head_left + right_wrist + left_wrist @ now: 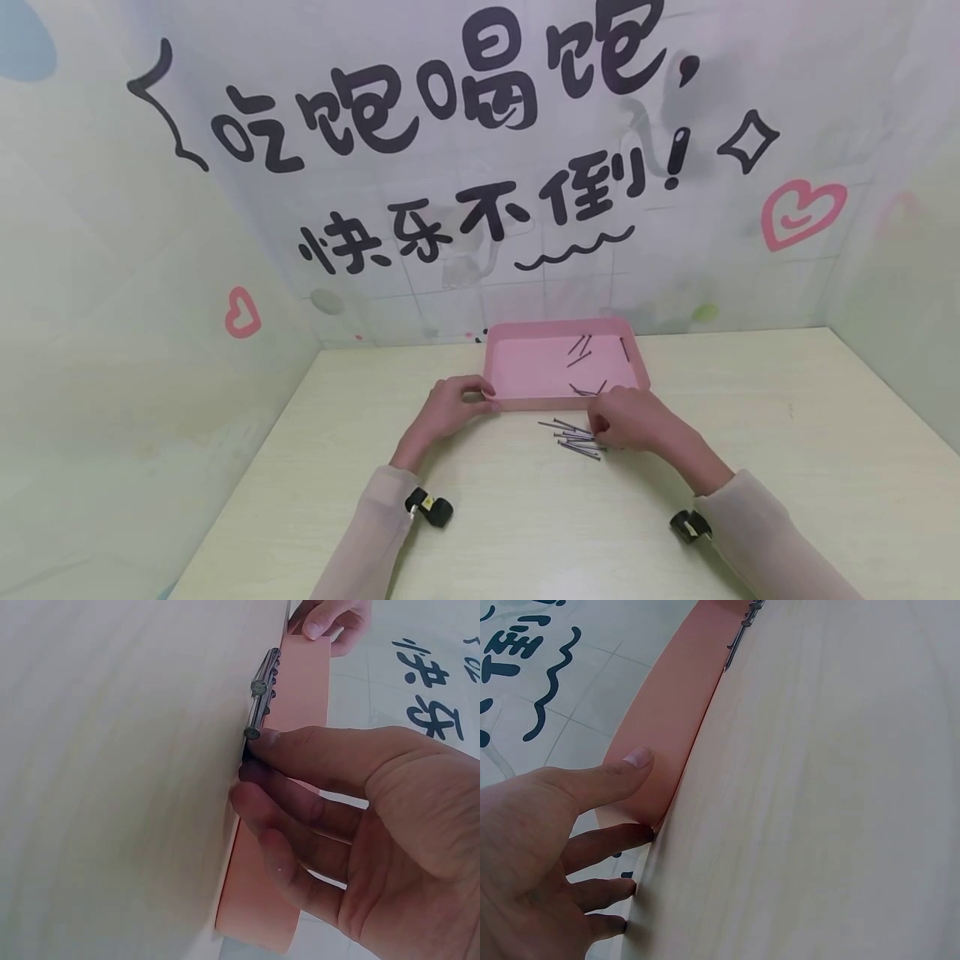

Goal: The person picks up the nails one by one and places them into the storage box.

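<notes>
A shallow pink tray (pixel 525 403) stands at the back of the table with several nails (pixel 580 358) lying loose in it. My left hand (pixel 452 406) holds the tray's front left corner. In the left wrist view its thumb (pixel 626 776) lies along the front wall, and the other fingers reach round the corner. Just before the tray lies a pile of several grey metal nails (pixel 576 446). At the pile's right end my right hand (pixel 633 419) has its fingers curled, thumb and forefinger pinching at a nail. Those fingertips (pixel 259 772) partly hide the nail ends in the right wrist view.
The pale wooden table (pixel 480 517) runs back to a printed cloth wall (pixel 420 275) right behind the tray. Similar cloth walls close off the left and right sides. Each wrist carries a small black camera (pixel 431 507).
</notes>
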Motion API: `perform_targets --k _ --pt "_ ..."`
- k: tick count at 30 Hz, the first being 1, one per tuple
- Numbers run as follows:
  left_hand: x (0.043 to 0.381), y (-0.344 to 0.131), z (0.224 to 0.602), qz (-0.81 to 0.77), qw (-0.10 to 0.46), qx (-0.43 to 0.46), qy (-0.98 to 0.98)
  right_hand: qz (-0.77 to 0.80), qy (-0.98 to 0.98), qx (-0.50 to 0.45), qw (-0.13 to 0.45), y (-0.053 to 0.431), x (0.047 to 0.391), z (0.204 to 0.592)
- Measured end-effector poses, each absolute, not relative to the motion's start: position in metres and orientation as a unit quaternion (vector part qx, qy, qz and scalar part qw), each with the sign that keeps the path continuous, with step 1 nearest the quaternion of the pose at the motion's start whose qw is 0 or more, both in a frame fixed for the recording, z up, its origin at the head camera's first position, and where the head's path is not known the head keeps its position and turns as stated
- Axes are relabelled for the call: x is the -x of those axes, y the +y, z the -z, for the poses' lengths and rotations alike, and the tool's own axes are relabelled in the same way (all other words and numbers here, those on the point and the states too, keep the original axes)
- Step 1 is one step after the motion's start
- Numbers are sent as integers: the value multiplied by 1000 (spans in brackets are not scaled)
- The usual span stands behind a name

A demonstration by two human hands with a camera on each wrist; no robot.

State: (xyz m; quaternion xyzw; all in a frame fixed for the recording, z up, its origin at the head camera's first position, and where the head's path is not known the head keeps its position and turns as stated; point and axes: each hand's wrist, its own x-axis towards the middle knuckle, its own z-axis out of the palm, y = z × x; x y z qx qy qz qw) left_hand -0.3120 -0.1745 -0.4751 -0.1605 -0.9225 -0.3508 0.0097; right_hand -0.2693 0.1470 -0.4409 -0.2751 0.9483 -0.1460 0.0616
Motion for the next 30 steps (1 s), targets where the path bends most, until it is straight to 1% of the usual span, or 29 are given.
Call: perform_targets --k 16,30 --pt "312 -174 474 350 17 169 -921 145 951 266 62 148 268 439" --pt "310 -175 473 356 13 165 -920 127 951 281 39 147 268 441"
